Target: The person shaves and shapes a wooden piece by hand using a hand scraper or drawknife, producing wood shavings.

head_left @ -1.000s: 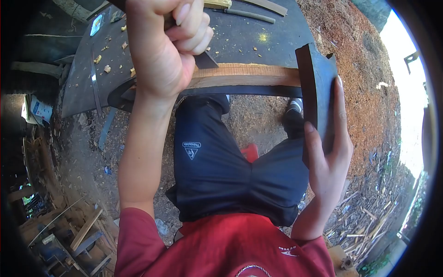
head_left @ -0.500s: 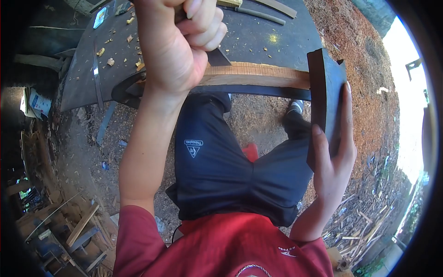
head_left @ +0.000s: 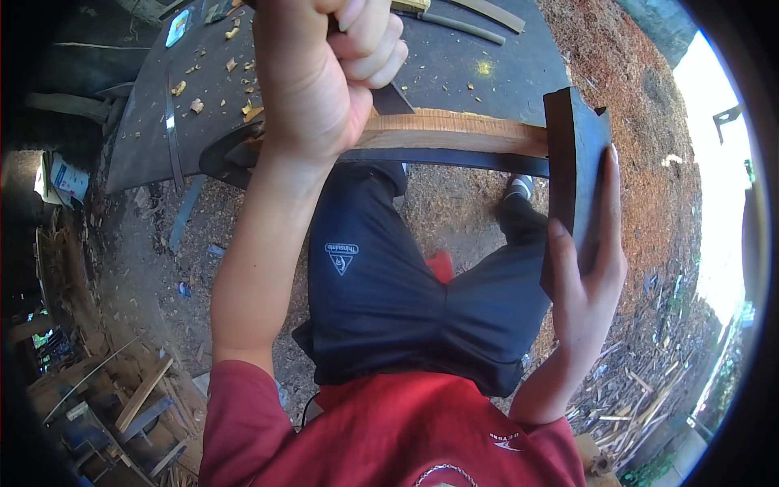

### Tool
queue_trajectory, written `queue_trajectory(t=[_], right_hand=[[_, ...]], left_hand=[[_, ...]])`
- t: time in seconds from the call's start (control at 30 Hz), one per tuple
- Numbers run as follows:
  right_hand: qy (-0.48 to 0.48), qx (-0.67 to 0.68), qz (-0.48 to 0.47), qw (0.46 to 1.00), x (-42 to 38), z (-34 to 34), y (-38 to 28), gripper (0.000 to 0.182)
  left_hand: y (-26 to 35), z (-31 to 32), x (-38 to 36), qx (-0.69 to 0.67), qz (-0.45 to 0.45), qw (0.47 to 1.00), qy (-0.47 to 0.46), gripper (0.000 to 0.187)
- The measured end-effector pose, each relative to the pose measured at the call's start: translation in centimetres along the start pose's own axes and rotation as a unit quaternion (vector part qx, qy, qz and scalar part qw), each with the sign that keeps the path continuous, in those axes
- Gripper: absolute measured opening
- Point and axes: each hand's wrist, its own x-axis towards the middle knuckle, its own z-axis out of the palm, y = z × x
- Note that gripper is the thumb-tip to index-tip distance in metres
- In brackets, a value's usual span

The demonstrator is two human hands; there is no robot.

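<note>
My left hand (head_left: 324, 89) is a closed fist above the left part of a curved wooden bar (head_left: 454, 130). A dark flat blade with a slanted end (head_left: 393, 99) sticks out below the fist and meets the bar's top; its handle is hidden in my fingers. A black strip (head_left: 479, 160) runs along the bar's near side. My right hand (head_left: 592, 252) grips a dark angular block (head_left: 572, 154) at the bar's right end, thumb on the near left side and fingers along the right. At the bar's left end, a black curved piece (head_left: 223, 154) is partly behind my forearm.
A dark tabletop (head_left: 454, 69) with scattered wood chips lies beyond the bar. On it are a thin metal strip (head_left: 173, 134), a dark rod (head_left: 458, 28) and a flat strip (head_left: 491, 15). Scrap wood (head_left: 146, 394) is piled at lower left; shavings (head_left: 641, 187) cover the right-hand ground.
My left fist and the blade have shifted slightly right in view. The bar and dark block appear a few pixels further right too. My right hand keeps its hold.
</note>
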Motion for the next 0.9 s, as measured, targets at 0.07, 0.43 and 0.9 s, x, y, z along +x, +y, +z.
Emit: queue_trajectory(t=[0.07, 0.43, 0.9], right_hand=[[-0.028, -0.041, 0.044, 0.998, 0.0, -0.5, -0.9, 0.084], [-0.083, -0.217, -0.111, 0.966, 5.0, -6.4, -4.1, 0.078], [-0.167, -0.349, -0.229, 0.893, 7.9, -8.0, -14.4, 0.075]], left_hand=[[-0.2, -0.6, 0.1, -0.003, -0.002, 1.000, -0.019, 0.031], [-0.8, -1.2, 0.4, -0.001, -0.025, 0.998, -0.052, 0.030], [-2.2, -1.7, 1.2, -0.049, -0.010, 0.998, -0.049, 0.026]])
